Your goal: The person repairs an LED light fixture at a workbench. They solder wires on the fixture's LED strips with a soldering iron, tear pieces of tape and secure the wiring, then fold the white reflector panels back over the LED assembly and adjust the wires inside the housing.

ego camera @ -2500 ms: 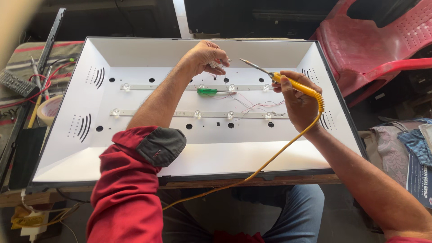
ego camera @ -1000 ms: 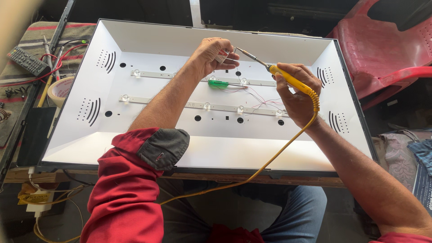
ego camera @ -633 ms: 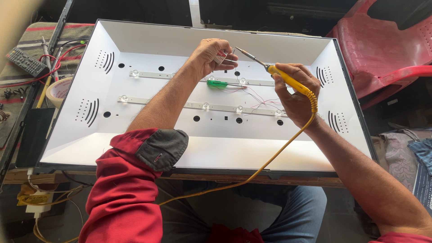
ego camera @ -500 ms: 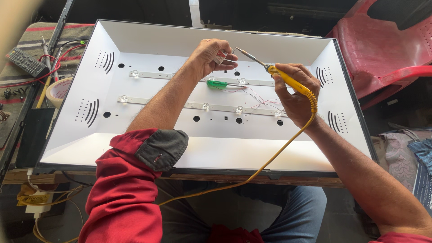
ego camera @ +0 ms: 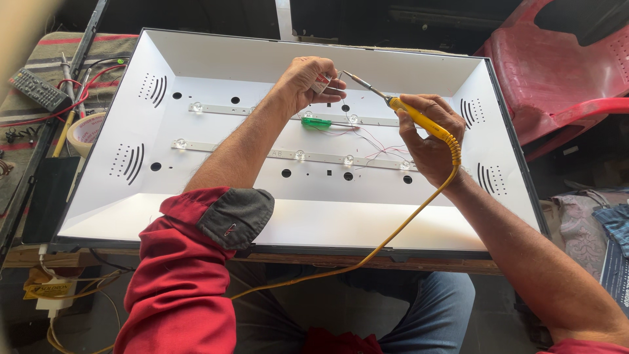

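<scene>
Now the right hand is clamped round a yellow-handled soldering iron, its thin metal tip just beside the left hand, whose fingers pinch thin wires.

Since 2.5 seconds back: white panel framed slightly lower and more central; left hand and soldering iron a little farther right in frame. Across the last second, barely any shift.

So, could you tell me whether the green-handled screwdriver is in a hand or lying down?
Lying down: the green-handled screwdriver rests flat on the white panel, apart from both hands.
</scene>
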A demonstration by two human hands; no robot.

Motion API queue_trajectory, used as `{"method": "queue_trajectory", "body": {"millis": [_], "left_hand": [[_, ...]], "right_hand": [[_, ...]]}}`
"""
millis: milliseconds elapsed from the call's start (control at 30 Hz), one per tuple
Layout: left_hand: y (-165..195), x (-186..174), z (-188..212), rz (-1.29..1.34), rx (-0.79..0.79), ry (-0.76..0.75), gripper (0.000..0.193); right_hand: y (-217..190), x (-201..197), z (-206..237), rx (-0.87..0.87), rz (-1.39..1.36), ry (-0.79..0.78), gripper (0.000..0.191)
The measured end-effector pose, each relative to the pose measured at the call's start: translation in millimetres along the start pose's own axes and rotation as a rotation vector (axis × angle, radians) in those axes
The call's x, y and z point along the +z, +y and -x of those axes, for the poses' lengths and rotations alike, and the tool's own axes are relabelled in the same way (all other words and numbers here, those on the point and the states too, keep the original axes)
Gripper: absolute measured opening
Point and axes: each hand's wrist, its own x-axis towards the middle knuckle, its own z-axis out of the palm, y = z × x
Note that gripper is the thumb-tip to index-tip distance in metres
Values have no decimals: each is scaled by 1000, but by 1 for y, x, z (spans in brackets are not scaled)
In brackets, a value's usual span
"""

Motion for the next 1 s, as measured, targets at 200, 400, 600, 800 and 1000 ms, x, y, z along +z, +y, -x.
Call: {"method": "queue_trajectory", "body": {"millis": [200,400,600,800,1000], "left_hand": [[0,1,1,-7,6,-2,32],[0,1,3,-9,18,-6,31],[0,-1,2,0,-11,24,33],[-1,-1,3,21,3,34,33],[1,0,3,35,6,12,26]], "right_hand": [[1,0,1,1,-1,-4,22],[2,1,1,-39,15,-10,22],[0,1,0,-54,15,7,24],[-3,-5,0,-64,33,0,25],[-2,-4,0,-86,70,-4,25]]}}
